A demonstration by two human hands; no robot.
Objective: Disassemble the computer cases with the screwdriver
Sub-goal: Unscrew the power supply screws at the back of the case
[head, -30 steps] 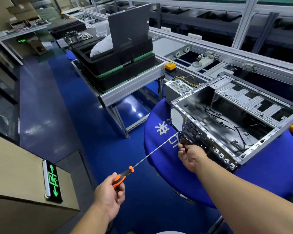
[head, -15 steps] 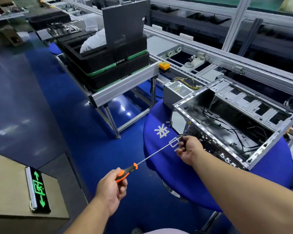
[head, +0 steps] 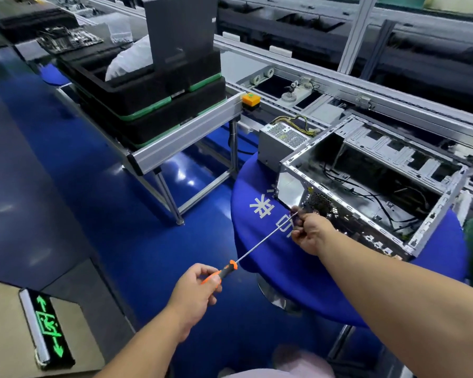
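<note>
An open silver computer case (head: 372, 186) lies on its side on a round table with a blue cover (head: 260, 241), black cables loose inside it. A long screwdriver (head: 260, 245) with an orange and black handle reaches up toward the case's rear panel. My left hand (head: 194, 293) grips the handle. My right hand (head: 309, 233) pinches the shaft near its tip, right at the lower rear corner of the case by the fan grille. The tip itself is hidden behind my fingers.
A grey power supply (head: 281, 140) with yellow wires sits on the table behind the case. Stacked black foam trays (head: 148, 105) fill an aluminium rack on the left. A conveyor line (head: 325, 83) runs behind. A lit green exit sign (head: 45, 328) lies on a box at lower left.
The view has shifted slightly. My left hand has turned a little on the handle; my right hand stays on the shaft at the case's rear corner.
</note>
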